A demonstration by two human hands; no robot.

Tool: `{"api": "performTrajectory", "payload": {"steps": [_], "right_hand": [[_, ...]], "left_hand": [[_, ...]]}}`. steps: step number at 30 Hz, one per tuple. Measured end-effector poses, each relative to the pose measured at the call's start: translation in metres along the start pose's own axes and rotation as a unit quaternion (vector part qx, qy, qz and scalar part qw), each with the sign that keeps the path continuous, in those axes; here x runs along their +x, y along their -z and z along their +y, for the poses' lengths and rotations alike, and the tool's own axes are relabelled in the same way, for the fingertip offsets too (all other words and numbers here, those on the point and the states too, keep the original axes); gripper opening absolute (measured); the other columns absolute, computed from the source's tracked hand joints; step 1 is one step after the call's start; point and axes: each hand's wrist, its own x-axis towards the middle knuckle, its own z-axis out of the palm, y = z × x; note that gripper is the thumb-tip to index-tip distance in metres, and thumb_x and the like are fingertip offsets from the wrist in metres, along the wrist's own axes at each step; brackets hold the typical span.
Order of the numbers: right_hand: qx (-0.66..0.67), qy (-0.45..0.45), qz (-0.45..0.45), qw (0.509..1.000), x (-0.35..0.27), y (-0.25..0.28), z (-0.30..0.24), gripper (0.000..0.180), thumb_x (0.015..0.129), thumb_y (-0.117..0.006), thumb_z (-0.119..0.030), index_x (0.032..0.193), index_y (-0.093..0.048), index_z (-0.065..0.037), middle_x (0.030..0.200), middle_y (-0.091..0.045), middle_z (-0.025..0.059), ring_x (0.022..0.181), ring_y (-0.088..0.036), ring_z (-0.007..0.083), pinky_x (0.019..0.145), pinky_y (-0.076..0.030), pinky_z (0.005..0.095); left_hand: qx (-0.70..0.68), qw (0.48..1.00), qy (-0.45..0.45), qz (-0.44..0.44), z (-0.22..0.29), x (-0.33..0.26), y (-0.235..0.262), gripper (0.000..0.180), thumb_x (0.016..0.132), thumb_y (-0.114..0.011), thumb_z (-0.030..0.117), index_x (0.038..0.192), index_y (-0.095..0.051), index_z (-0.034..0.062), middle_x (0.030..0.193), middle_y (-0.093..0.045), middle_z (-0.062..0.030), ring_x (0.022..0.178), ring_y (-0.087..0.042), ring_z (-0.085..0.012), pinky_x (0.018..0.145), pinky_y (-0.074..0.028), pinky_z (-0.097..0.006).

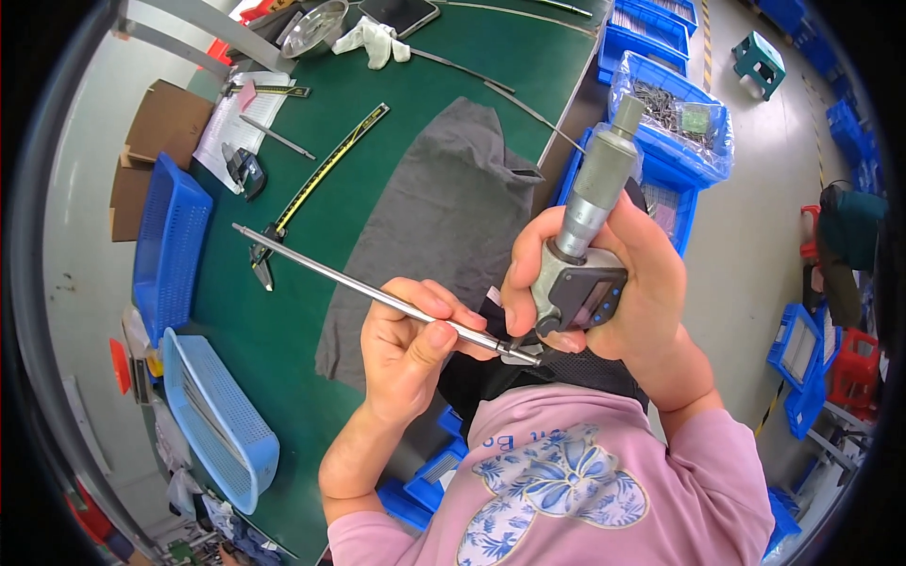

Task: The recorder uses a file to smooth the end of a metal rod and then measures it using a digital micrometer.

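Note:
My left hand [406, 344] pinches a long, thin metal rod [349, 281] between thumb and fingers. One end of the rod points to the far left; its other, stepped end lies at the micrometer's frame, though I cannot tell whether the measuring faces touch it. Wrapped round a digital micrometer [576, 283] is my right hand [642, 283], with the grey thimble pointing up and away and the small display facing me. Beneath the rod, a dark grey cloth [429, 208] is spread over the green table [302, 368].
Calipers [274, 236] lie left of the cloth, near a second rod [276, 137] and a paper sheet [222, 141]. Blue baskets [170, 250] line the left edge, one light blue [212, 415]. Blue crates [722, 156] stand at right; a white glove [376, 42] lies at the back.

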Motion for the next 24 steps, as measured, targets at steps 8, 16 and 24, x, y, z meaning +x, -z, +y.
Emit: {"api": "performTrajectory", "payload": {"steps": [8, 16, 24], "right_hand": [[-0.011, -0.033, 0.027, 0.999, 0.002, -0.0027, -0.0021, 0.066, 0.092, -0.028, -0.055, 0.093, -0.057, 0.004, 0.075, -0.063, 0.0229, 0.054, -0.056, 0.0194, 0.037, -0.037, 0.0224], [0.003, -0.034, 0.01, 0.999, 0.0015, 0.0008, 0.0002, 0.063, 0.091, -0.03, -0.054, 0.094, -0.059, 0.002, 0.076, -0.065, 0.0199, 0.049, -0.053, 0.0155, 0.038, -0.036, 0.0222], [0.019, -0.014, 0.047, 0.999, 0.0007, -0.005, 0.0007, 0.06, 0.091, -0.033, -0.053, 0.095, -0.058, 0.001, 0.076, -0.065, 0.0188, 0.051, -0.054, 0.0152, 0.039, -0.036, 0.0212]], "left_hand": [[0.023, 1.0, 0.006, 0.017, -0.0035, -0.0004, -0.0017, 0.016, 0.09, -0.056, 0.003, 0.102, -0.046, -0.0013, 0.094, -0.057, -0.0195, 0.081, -0.065, -0.0253, 0.071, -0.06, -0.037], [0.015, 1.0, 0.015, 0.017, -0.0011, -0.0014, -0.0031, 0.017, 0.09, -0.056, 0.004, 0.102, -0.045, -0.0008, 0.094, -0.057, -0.0189, 0.081, -0.065, -0.0254, 0.07, -0.061, -0.037], [0.018, 0.999, 0.017, 0.031, -0.0024, -0.0016, -0.0045, 0.017, 0.09, -0.056, 0.003, 0.102, -0.045, -0.0008, 0.094, -0.057, -0.0185, 0.081, -0.065, -0.0245, 0.07, -0.061, -0.037]]}}
